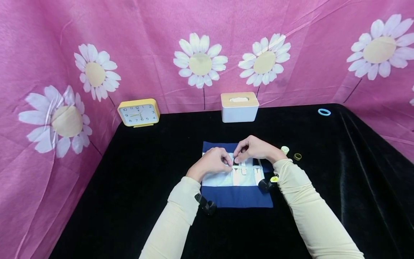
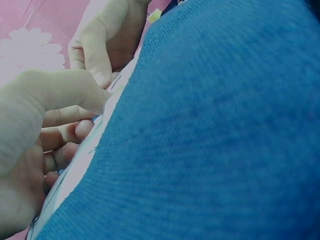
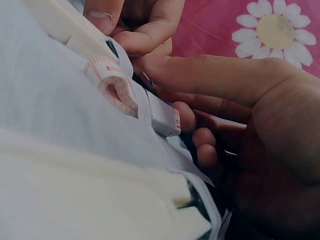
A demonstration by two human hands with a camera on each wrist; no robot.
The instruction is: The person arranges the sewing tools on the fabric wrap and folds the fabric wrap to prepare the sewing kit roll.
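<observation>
A dark blue cloth sewing kit (image 1: 237, 198) with a pale lining lies unrolled beneath both hands. My left hand (image 1: 213, 162) pinches the white elastic band (image 3: 143, 107) with thumb and forefinger. Beside it, the right hand (image 1: 255, 147) holds a small dark piece with a shiny edge (image 3: 146, 80) between thumb and forefinger, close to the band; its kind I cannot tell, as the fingers cover most of it. A folded white measuring tape (image 3: 107, 72) with red marks sits under the elastic. Cream-coloured plastic pieces (image 3: 100, 190) lie along the lining.
Right of the kit are a pale spool-like item (image 1: 285, 150), an olive ring (image 1: 297, 157) and a small yellow item (image 1: 274, 178). A yellow clock (image 1: 139, 112) and a tissue box (image 1: 240, 111) stand at the back of the black-covered table (image 1: 129, 201). A blue ring (image 1: 324, 112) lies back right.
</observation>
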